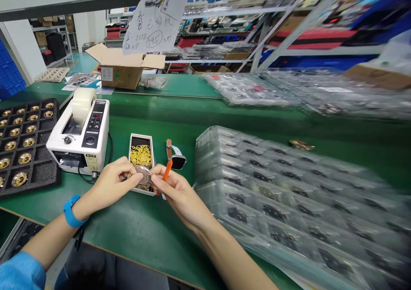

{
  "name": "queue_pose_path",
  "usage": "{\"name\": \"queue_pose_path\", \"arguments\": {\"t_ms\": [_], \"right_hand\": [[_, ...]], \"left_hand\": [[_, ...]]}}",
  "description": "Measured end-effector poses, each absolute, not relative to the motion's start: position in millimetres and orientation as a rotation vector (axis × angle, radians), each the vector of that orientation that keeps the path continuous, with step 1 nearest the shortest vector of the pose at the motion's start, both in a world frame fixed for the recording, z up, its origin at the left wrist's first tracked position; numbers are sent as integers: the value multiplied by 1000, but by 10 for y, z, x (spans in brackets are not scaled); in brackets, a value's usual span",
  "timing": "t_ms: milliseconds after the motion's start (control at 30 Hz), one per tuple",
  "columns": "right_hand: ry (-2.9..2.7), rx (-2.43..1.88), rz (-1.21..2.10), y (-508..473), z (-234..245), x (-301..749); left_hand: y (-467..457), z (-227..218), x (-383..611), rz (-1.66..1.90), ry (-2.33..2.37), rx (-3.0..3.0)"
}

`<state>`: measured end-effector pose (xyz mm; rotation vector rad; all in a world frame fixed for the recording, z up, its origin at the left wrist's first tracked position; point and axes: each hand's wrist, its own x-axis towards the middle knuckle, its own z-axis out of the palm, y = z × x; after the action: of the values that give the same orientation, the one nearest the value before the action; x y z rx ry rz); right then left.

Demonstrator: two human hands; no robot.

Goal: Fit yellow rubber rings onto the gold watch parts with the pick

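Observation:
Between my two hands is a shiny round watch case (144, 177), held over a white box (132, 141) of yellow rings (140, 155). My left hand (117, 181) is closed, its thumb and fingers pinching the left side of the case. My right hand (176, 190) is closed too, with an orange stick-like tool (167, 170) in its fingers. The right fingertips reach the right rim of the case; whether they grip it I cannot tell. Just beyond my right hand lies a smartwatch (178, 162) with a dark face.
At left stand a white tape dispenser (99, 131) and a black foam tray (45, 174) of gold round parts. Stacked clear plastic trays (272, 196), blurred, fill the right. An open cardboard box (120, 74) is at the back, and a handwritten paper (154, 20) hangs above.

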<state>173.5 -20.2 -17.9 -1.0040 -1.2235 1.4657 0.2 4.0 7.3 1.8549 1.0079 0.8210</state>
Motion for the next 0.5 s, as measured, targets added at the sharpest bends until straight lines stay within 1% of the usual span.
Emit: {"name": "queue_pose_path", "arguments": {"t_ms": [200,300,400,500], "right_hand": [[-1236,-1054,1431,-210,-172,1716],[-1201,-1054,1408,-204,-174,1709],[-1152,-1021,1410,-197,-167,1714],[-1144,-1006,1415,-201,-162,1716]], "left_hand": [[40,29,45,841,1102,1959],[31,8,54,846,1284,2091],[26,-19,33,1053,1423,2220],[33,-47,13,1360,1162,2292]]}}
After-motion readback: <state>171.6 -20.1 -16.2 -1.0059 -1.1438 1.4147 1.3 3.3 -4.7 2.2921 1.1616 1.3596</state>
